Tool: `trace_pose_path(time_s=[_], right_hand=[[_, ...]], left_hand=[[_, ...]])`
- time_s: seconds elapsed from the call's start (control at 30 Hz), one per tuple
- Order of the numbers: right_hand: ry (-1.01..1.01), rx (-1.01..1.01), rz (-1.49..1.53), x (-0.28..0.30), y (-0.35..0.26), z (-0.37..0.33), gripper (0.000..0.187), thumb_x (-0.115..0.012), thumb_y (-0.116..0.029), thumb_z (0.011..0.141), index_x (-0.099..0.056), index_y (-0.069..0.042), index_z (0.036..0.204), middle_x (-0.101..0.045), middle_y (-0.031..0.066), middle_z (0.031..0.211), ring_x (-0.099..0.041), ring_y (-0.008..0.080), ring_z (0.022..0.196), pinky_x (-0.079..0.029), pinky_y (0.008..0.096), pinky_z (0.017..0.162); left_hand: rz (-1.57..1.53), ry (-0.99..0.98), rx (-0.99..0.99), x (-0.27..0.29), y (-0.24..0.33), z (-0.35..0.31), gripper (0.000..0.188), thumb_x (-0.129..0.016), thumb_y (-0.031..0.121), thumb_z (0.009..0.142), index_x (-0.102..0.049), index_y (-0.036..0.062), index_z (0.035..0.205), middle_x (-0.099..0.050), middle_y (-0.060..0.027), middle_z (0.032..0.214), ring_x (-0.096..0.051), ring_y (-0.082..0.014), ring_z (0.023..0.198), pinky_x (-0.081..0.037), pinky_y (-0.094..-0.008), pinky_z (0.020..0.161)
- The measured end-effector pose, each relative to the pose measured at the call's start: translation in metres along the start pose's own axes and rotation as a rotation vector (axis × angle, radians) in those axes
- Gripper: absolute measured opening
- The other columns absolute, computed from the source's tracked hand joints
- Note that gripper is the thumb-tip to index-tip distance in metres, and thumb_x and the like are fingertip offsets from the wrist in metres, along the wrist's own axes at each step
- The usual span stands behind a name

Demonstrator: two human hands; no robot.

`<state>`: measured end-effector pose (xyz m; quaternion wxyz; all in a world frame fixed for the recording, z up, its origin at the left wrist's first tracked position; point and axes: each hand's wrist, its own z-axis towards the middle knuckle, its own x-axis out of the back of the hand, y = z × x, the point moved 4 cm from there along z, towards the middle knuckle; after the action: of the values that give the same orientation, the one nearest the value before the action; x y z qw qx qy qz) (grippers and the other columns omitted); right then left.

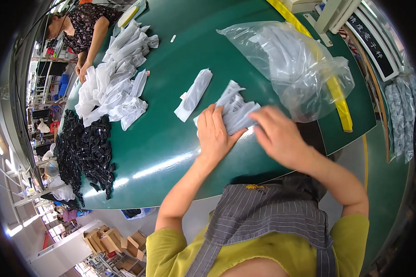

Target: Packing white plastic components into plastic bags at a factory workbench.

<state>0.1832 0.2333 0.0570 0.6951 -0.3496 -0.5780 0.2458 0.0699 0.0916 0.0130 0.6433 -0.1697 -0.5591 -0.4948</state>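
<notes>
At the frame's centre, the left hand [216, 138] lies over white plastic packets [239, 111] on the green counter [157, 150], thumb spread from its fingers. The right hand [282, 141] curls its fingers at the packets' right edge; I cannot tell whether either pinches them.

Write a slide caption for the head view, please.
Left hand and right hand handle white packets on a green table, a clear bag at right and a black pile at left.
</notes>
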Motion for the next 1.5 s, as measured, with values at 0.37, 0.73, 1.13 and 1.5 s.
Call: trace_pose_path(time_s=[0.37, 0.73, 1.13, 1.5], right_hand=[[0.147, -0.046, -0.386, -0.047, 0.004, -0.009, 0.098, -0.081, -0.028, 0.071, -0.028, -0.004, 0.151, -0.034, 0.0315, 0.143, -0.041, 0.0434, 0.126, -0.034, 0.0510, 0.099], [-0.183, -0.048, -0.070, 0.004, -0.016, -0.065, 0.092, -0.076, -0.024, 0.072, -0.032, -0.005, 0.151, -0.037, 0.0231, 0.143, -0.041, 0.0403, 0.126, -0.033, 0.0472, 0.107], [-0.131, -0.286, 0.475, 0.041, 0.045, 0.056, 0.072, -0.071, -0.038, 0.086, -0.043, -0.001, 0.142, -0.050, 0.0305, 0.135, -0.052, 0.0404, 0.123, -0.038, 0.0459, 0.106], [0.287, -0.056, -0.631, -0.012, 0.052, 0.106, 0.077, -0.070, -0.022, 0.083, -0.034, -0.001, 0.147, -0.039, 0.0290, 0.143, -0.044, 0.0467, 0.125, -0.036, 0.0528, 0.106]], left_hand=[[-0.273, -0.517, 0.274, 0.030, 0.055, -0.048, 0.086, -0.073, 0.010, 0.080, -0.023, -0.0079, 0.148, -0.052, -0.0289, 0.123, -0.055, -0.0423, 0.109, -0.051, -0.0441, 0.088], [-0.050, -0.042, -0.187, 0.032, 0.115, 0.100, 0.057, -0.066, 0.006, 0.077, -0.049, -0.0002, 0.132, -0.060, -0.0158, 0.105, -0.060, -0.0334, 0.096, -0.051, -0.0410, 0.073], [-0.445, 0.250, -0.449, 0.047, 0.108, 0.067, 0.033, -0.065, 0.000, 0.066, -0.063, 0.0032, 0.099, -0.057, -0.0089, 0.072, -0.060, -0.0279, 0.065, -0.049, -0.0387, 0.057], [-0.622, 0.001, -0.516, 0.031, 0.088, 0.025, 0.038, -0.065, 0.009, 0.077, -0.059, 0.0023, 0.114, -0.061, -0.0117, 0.089, -0.064, -0.0291, 0.087, -0.052, -0.0370, 0.072]])
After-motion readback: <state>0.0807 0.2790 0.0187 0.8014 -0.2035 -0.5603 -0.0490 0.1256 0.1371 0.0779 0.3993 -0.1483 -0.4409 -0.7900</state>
